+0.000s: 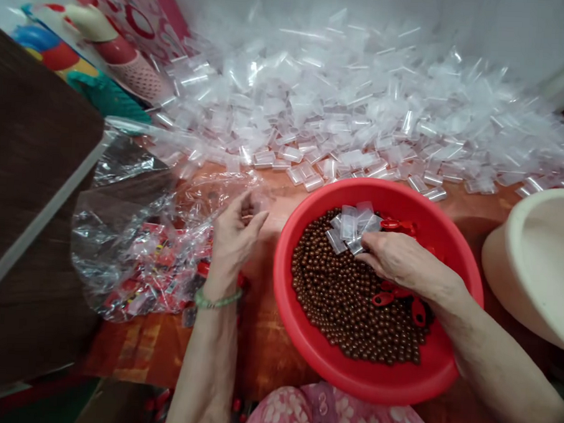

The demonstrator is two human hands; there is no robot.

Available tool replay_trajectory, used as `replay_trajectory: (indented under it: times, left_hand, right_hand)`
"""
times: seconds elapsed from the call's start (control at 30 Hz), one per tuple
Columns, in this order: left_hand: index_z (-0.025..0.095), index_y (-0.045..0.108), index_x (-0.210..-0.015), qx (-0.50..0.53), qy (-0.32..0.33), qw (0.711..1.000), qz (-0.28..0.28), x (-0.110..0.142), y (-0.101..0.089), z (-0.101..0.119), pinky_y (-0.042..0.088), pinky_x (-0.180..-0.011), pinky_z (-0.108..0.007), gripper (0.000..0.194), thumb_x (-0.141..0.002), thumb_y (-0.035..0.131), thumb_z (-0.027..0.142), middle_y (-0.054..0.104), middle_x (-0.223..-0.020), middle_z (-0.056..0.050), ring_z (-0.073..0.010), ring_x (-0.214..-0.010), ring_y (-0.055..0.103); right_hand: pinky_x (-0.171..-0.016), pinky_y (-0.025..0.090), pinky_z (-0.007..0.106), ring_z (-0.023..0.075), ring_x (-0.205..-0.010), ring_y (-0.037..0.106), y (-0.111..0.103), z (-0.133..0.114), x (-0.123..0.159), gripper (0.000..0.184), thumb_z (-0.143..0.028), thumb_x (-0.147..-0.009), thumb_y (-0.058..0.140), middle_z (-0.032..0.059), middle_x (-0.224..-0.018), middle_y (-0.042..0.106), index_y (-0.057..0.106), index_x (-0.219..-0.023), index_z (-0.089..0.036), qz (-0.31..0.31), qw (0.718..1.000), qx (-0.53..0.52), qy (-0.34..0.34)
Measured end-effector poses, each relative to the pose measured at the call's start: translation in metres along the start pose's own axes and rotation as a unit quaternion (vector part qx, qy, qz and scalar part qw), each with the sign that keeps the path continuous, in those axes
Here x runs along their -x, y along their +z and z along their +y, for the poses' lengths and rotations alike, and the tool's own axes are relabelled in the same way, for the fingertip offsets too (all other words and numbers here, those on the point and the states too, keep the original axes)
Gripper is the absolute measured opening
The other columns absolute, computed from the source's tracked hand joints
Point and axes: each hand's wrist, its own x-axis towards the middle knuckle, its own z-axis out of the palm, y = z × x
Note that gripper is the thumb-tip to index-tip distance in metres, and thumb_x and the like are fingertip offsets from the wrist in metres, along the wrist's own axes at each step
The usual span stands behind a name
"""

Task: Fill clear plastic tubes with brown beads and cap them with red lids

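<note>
My left hand (pixel 236 237), with a green bangle at the wrist, hovers beside the clear plastic bag (pixel 117 229). Its fingers are half curled and the thumb stands apart; I make out nothing held in it. Small red packaged items (pixel 160 265) lie inside the bag. Over the red basin (pixel 290 336), my right hand (pixel 396 257) pinches at a small pile of clear plastic sleeves (pixel 349 224); its fingertips are partly hidden. Brown beads (pixel 352 308) cover the basin's bottom under the sleeves. Several red plastic pieces (pixel 383 298) lie on the beads around that hand.
A wide heap of clear plastic sleeves (pixel 323 113) spreads along the back of the wooden table (pixel 268 323). At the right stands a cream tub (pixel 509 246). Colourful toys (pixel 59 55) and a dark brown panel (pixel 32 163) bound the left side.
</note>
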Motion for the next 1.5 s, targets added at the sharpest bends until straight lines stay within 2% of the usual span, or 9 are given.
replay_trajectory:
  times: [0.17,0.27,0.47,0.7,0.8,0.93,1.03,1.2,1.5]
  left_hand:
    - [0.024,0.057,-0.132,0.212,-0.058,0.962,-0.161,0.064,0.004,0.074,0.058,-0.086,-0.028,0.053,-0.081,0.072,0.021,0.07,-0.109,-0.005,-0.016,-0.099,0.069]
    - [0.023,0.054,-0.134,0.286,-0.122,0.925,-0.219,0.088,0.021,0.092,0.061,-0.084,-0.028,0.058,-0.08,0.072,0.016,0.071,-0.114,-0.007,-0.017,-0.095,0.072]
    - [0.015,0.066,-0.124,0.15,-0.062,0.968,-0.191,0.092,0.028,0.088,0.059,-0.093,-0.035,0.037,-0.089,0.064,0.028,0.076,-0.113,-0.009,-0.0217,-0.1,0.073]
    - [0.015,0.066,-0.125,0.028,0.053,0.987,-0.149,0.094,0.025,0.089,0.059,-0.088,-0.031,0.035,-0.095,0.055,0.03,0.073,-0.111,-0.011,-0.0188,-0.096,0.072]
    - [0.015,0.054,-0.137,0.057,0.001,0.987,-0.149,0.096,0.025,0.087,0.061,-0.082,-0.03,0.047,-0.093,0.059,0.032,0.063,-0.122,-0.013,-0.0175,-0.092,0.072]
    - [0.018,0.049,-0.139,0.09,-0.006,0.99,-0.111,0.098,0.025,0.082,0.058,-0.091,-0.034,0.042,-0.099,0.046,0.031,0.059,-0.124,-0.012,-0.0189,-0.104,0.066]
    - [0.02,0.048,-0.14,0.12,-0.01,0.988,-0.099,0.099,0.025,0.08,0.053,-0.101,-0.039,0.041,-0.101,0.041,0.031,0.061,-0.124,-0.011,-0.0206,-0.112,0.061]
    - [0.022,0.048,-0.141,0.162,-0.026,0.98,-0.116,0.098,0.026,0.079,0.049,-0.107,-0.042,0.041,-0.102,0.04,0.032,0.059,-0.136,-0.011,-0.0232,-0.124,0.058]
    - [0.027,0.055,-0.133,0.234,-0.027,0.971,-0.046,0.099,0.028,0.074,0.043,-0.115,-0.043,0.034,-0.102,0.041,0.035,0.046,-0.149,-0.006,-0.0239,-0.14,0.045]
  right_hand:
    - [-0.083,0.05,0.033,0.0229,-0.097,0.066,-0.002,-0.019,0.005,0.045,-0.045,-0.09,0.066,0.0107,-0.107,0.068,0.055,-0.121,-0.015,0.119,0.946,-0.234,-0.191]
    - [-0.086,0.051,0.033,0.0225,-0.101,0.063,0.001,-0.029,0.006,0.052,-0.05,-0.086,0.068,0.011,-0.112,0.066,0.056,-0.124,-0.017,0.146,0.908,-0.322,-0.223]
    - [-0.061,0.049,0.024,0.0111,-0.068,0.057,0.007,-0.033,0.002,0.038,-0.043,-0.082,0.075,-0.0005,-0.086,0.059,0.059,-0.105,-0.018,0.043,0.854,-0.495,-0.155]
    - [-0.059,0.044,0.021,0.0085,-0.065,0.051,0.014,-0.034,-0.007,0.04,-0.033,-0.073,0.08,-0.0064,-0.08,0.056,0.055,-0.102,-0.02,-0.039,0.79,-0.599,-0.121]
    - [-0.064,0.045,0.023,0.0107,-0.071,0.054,0.013,-0.031,-0.008,0.04,-0.033,-0.074,0.08,-0.0047,-0.084,0.057,0.055,-0.103,-0.021,-0.02,0.819,-0.561,-0.122]
    - [-0.071,0.045,0.027,0.0157,-0.079,0.057,0.01,-0.025,-0.002,0.03,-0.028,-0.078,0.078,-0.0002,-0.088,0.061,0.057,-0.098,-0.019,-0.027,0.933,-0.336,-0.122]
    - [-0.08,0.047,0.031,0.0215,-0.092,0.062,0.012,-0.029,0.003,0.022,-0.016,-0.082,0.069,0.007,-0.1,0.065,0.057,-0.1,-0.017,-0.076,0.98,-0.143,-0.115]
    - [-0.074,0.049,0.034,0.0272,-0.089,0.067,0.025,-0.047,0.002,0.027,0.001,-0.086,0.04,0.0156,-0.101,0.066,0.06,-0.099,-0.012,-0.087,0.995,0.04,-0.035]
    - [-0.078,0.048,0.032,0.0244,-0.09,0.065,0.047,-0.057,-0.027,0.022,-0.008,-0.081,0.059,0.014,-0.103,0.065,0.059,-0.102,-0.012,-0.055,0.993,-0.073,-0.07]
